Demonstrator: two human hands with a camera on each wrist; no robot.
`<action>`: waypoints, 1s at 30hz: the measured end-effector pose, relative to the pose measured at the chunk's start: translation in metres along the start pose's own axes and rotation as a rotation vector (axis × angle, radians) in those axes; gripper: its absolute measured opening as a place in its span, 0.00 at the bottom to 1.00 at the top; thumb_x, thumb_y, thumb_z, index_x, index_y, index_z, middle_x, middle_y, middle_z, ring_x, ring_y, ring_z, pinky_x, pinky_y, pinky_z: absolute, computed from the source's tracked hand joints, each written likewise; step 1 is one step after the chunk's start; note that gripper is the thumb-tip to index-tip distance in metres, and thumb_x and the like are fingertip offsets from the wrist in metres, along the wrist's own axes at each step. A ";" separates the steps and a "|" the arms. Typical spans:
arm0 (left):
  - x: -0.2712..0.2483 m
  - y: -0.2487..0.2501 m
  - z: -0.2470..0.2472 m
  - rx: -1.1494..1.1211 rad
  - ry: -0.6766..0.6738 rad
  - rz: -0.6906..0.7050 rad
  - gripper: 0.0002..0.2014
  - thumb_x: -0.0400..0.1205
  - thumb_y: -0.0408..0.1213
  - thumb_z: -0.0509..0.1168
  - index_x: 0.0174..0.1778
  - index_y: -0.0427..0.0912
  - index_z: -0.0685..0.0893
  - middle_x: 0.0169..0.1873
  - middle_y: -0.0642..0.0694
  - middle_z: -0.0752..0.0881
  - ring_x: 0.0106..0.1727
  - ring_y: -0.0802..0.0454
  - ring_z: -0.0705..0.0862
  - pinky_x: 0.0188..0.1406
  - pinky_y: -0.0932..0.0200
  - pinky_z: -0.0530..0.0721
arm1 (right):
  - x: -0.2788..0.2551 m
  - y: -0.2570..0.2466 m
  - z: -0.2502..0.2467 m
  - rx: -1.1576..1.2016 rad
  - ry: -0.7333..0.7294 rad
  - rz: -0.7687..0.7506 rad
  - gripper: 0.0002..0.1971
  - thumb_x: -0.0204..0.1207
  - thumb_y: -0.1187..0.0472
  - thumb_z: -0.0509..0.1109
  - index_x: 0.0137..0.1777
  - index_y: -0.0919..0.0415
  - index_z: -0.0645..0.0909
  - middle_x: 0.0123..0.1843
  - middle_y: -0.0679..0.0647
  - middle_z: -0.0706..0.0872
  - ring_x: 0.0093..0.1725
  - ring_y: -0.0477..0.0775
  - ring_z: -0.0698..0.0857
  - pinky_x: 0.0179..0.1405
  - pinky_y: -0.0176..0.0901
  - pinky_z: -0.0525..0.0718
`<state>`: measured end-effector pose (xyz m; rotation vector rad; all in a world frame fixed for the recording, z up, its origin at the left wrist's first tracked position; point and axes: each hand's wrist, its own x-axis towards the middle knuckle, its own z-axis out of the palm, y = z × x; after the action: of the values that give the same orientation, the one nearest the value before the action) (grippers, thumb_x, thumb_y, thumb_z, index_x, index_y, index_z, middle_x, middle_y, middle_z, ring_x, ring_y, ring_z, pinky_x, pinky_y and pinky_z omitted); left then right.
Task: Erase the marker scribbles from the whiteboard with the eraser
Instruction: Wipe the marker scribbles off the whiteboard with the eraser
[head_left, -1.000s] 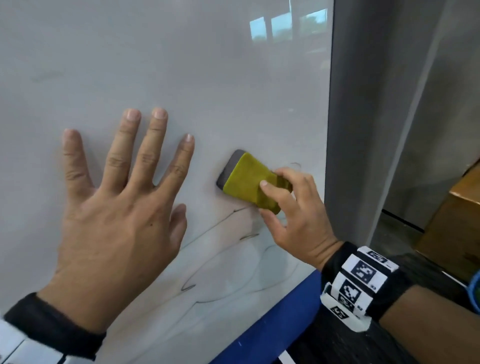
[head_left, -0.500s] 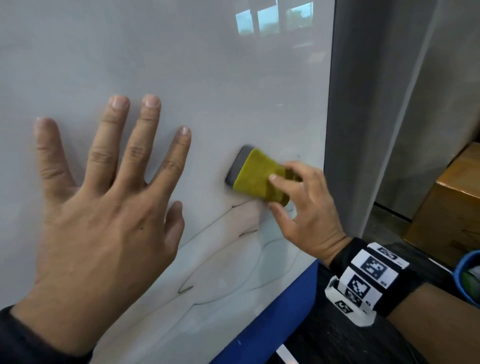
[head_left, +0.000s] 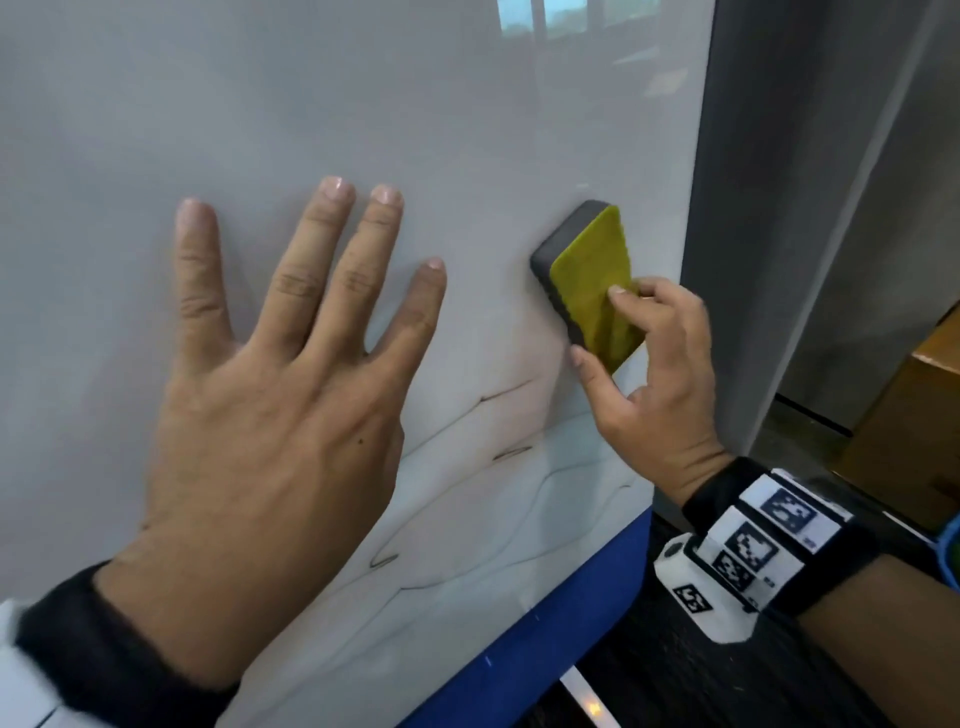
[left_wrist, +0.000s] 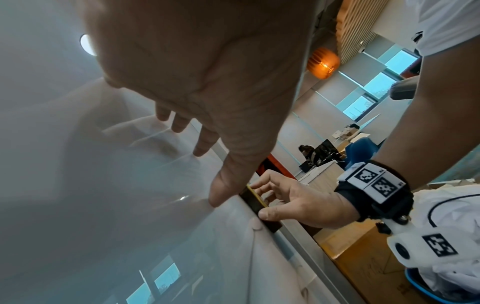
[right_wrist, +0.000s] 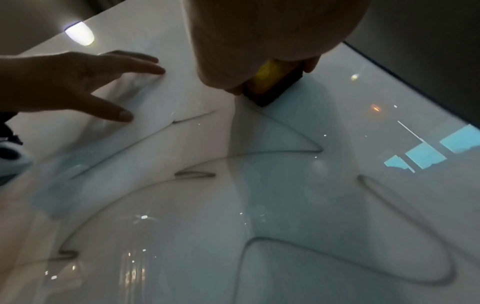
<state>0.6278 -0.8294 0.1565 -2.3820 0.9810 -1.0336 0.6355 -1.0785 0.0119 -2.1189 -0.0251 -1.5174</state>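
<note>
The whiteboard (head_left: 260, 104) fills most of the head view. My right hand (head_left: 649, 374) grips the eraser (head_left: 587, 280), yellow felt on a dark grey body, flat against the board near its right edge. Thin dark marker scribbles (head_left: 509, 452) run across the board below the eraser and toward the lower left; the right wrist view shows the scribbles (right_wrist: 259, 240) as long loops beneath the eraser (right_wrist: 272, 84). My left hand (head_left: 270, 405) lies flat on the board with fingers spread, left of the eraser. In the left wrist view the eraser (left_wrist: 255, 202) is edge-on under the right hand (left_wrist: 298, 203).
A blue strip (head_left: 545, 639) runs along the board's bottom edge. A grey post (head_left: 779, 208) borders the board on the right. A cardboard box (head_left: 914, 431) stands at the far right beyond it.
My right hand has slid the eraser up and to the right, turning it more upright. The short marks near its earlier spot are gone. The left hand stays flat on the board.
</note>
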 end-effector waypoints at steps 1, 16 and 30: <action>0.000 -0.001 -0.001 -0.001 -0.011 0.006 0.39 0.71 0.36 0.71 0.81 0.41 0.69 0.85 0.34 0.56 0.86 0.36 0.51 0.77 0.23 0.39 | -0.001 -0.003 0.003 0.020 0.030 0.056 0.27 0.74 0.60 0.78 0.71 0.56 0.72 0.66 0.67 0.77 0.63 0.67 0.78 0.61 0.54 0.81; -0.006 -0.020 -0.002 -0.046 -0.036 0.119 0.37 0.75 0.39 0.71 0.82 0.41 0.68 0.86 0.37 0.55 0.87 0.38 0.50 0.78 0.25 0.39 | -0.037 -0.040 0.028 0.032 0.127 0.259 0.26 0.76 0.59 0.75 0.72 0.59 0.73 0.66 0.67 0.77 0.65 0.65 0.78 0.68 0.54 0.80; -0.007 -0.021 -0.006 -0.041 -0.080 0.137 0.45 0.65 0.34 0.78 0.81 0.40 0.70 0.85 0.36 0.58 0.86 0.36 0.52 0.79 0.25 0.40 | -0.040 -0.036 0.023 -0.038 0.079 0.248 0.25 0.77 0.56 0.74 0.73 0.61 0.74 0.67 0.67 0.78 0.66 0.66 0.79 0.67 0.56 0.80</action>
<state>0.6299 -0.8105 0.1686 -2.3323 1.1285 -0.8703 0.6296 -1.0265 -0.0143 -2.0039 0.2864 -1.4604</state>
